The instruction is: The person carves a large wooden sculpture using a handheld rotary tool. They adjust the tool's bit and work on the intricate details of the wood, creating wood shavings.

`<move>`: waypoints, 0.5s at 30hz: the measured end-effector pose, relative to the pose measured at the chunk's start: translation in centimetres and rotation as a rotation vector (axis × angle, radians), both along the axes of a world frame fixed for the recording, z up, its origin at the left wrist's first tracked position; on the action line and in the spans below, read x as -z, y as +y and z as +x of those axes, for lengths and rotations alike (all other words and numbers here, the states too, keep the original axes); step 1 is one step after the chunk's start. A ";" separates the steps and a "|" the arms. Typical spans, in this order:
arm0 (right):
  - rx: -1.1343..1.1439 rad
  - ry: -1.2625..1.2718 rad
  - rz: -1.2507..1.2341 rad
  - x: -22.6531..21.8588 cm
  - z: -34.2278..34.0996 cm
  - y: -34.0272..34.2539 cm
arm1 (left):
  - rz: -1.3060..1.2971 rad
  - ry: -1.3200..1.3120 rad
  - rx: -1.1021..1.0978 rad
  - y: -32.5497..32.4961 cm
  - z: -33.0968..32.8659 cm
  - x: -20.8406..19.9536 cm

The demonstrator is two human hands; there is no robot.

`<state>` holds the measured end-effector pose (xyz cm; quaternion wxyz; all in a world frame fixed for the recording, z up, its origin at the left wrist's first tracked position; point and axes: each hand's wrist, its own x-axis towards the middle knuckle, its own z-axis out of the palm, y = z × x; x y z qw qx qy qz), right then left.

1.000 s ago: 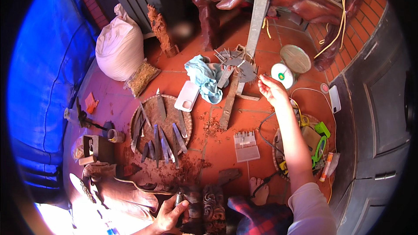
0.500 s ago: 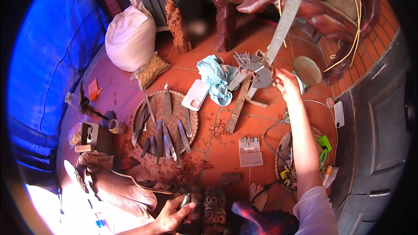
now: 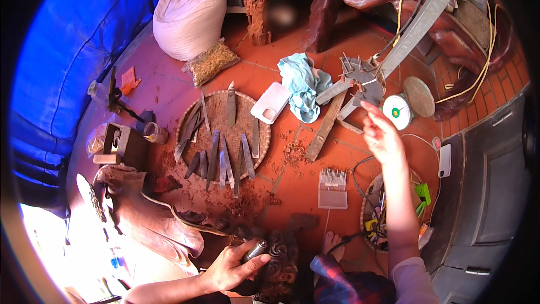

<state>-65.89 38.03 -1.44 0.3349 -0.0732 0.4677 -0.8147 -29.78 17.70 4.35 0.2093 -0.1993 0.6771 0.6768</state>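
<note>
My left hand (image 3: 236, 267) is closed around a metal rotary-tool handpiece (image 3: 256, 250), its silvery end sticking out between thumb and fingers. It rests over a dark carved wooden piece with curls (image 3: 283, 259). My right hand (image 3: 383, 138) is stretched forward, fingers drawn together near a stand with a round grey metal plate (image 3: 368, 91). Several thin bits rise from that plate. Anything between the right fingertips is too small to make out. A small case of bits (image 3: 333, 188) lies on the tiles between my hands.
A woven tray (image 3: 261, 160) of chisels and blades stands ahead, wood shavings around it. Nearby lie a light-blue cloth (image 3: 304, 87) and a white phone case (image 3: 270, 103). Right are a basket of tools (image 3: 368, 219) and a scale (image 3: 397, 111). A carved figure (image 3: 256, 8) stands farther back.
My right hand has drawn back from the right side of the bit stand to just in front of it. The view has shifted; my left hand still grips the handpiece.
</note>
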 end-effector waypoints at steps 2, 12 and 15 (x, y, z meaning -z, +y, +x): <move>-0.043 -0.102 -0.176 0.8 1.2 -2.4 | -0.013 -0.009 0.000 0.1 0.2 0.3; 0.200 -0.203 -0.677 2.6 1.3 -9.7 | 0.000 -0.087 0.007 0.2 0.0 -0.1; 0.240 -0.215 -0.739 3.0 1.0 -11.2 | 0.012 -0.088 -0.051 0.8 0.1 -0.6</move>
